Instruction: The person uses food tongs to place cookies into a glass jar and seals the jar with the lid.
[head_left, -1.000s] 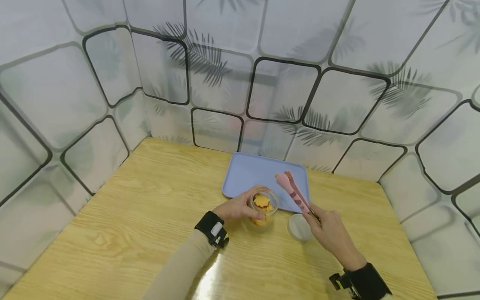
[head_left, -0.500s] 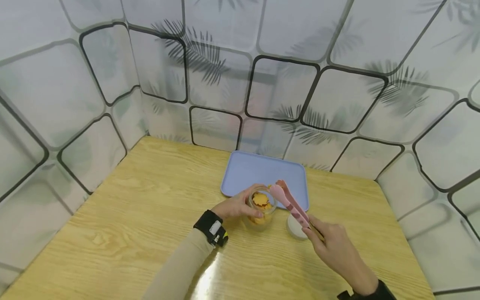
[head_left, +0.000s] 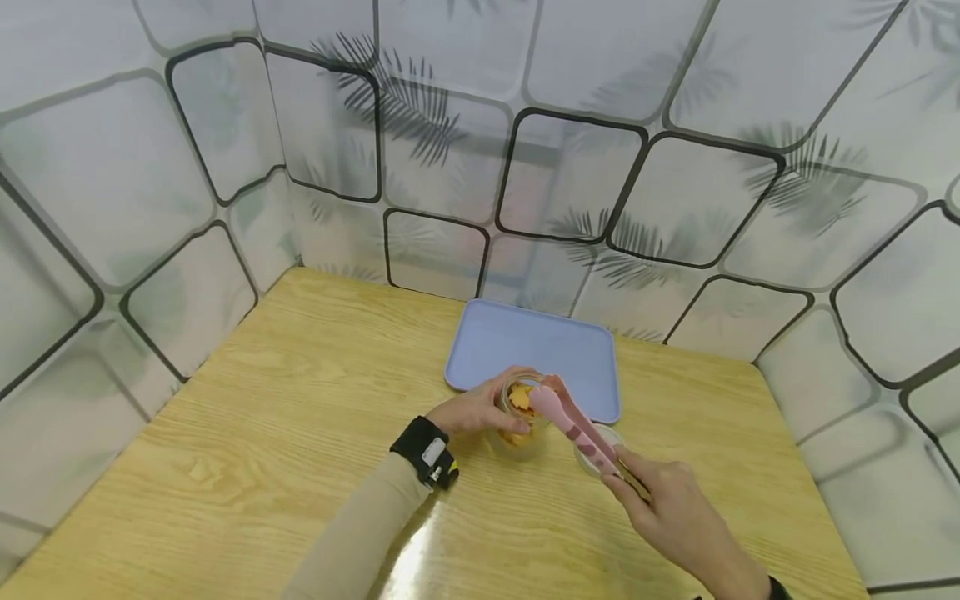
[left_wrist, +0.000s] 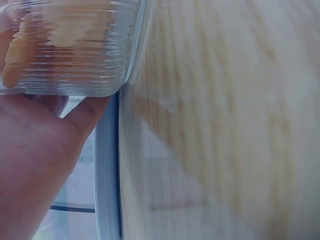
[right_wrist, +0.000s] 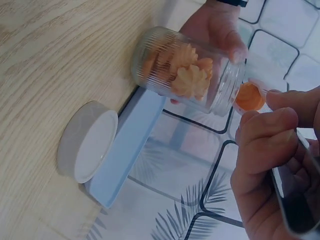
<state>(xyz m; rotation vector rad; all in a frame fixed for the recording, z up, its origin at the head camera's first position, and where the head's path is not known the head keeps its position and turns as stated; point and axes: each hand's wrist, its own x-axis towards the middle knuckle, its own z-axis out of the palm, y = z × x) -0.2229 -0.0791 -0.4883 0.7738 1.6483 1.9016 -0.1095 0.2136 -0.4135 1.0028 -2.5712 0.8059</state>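
Observation:
My left hand (head_left: pixel 474 412) grips a clear ribbed glass jar (head_left: pixel 517 450) around its side. Several orange flower-shaped cookies (right_wrist: pixel 192 82) lie inside it. The jar's mouth is uncovered and faces up. In my right hand (head_left: pixel 671 504) is a pair of pink tongs (head_left: pixel 577 438) with darker patches, held by the handle end. The tong tips are at the right side of the jar's mouth. Between the tips, in the right wrist view, shows a round orange cookie (right_wrist: pixel 251 96). A round white lid (right_wrist: pixel 95 147) rests on the table beside the jar, partly behind the tongs in the head view.
A blue rectangular tray (head_left: pixel 536 342) lies just behind the jar, near the back of the wooden table (head_left: pixel 322 375). A patterned curtain wall (head_left: pixel 442 183) closes off the back and both sides.
My right hand has brought the tongs left and down, from over the tray to the jar's mouth. The left hand and jar stay in nearly the same place.

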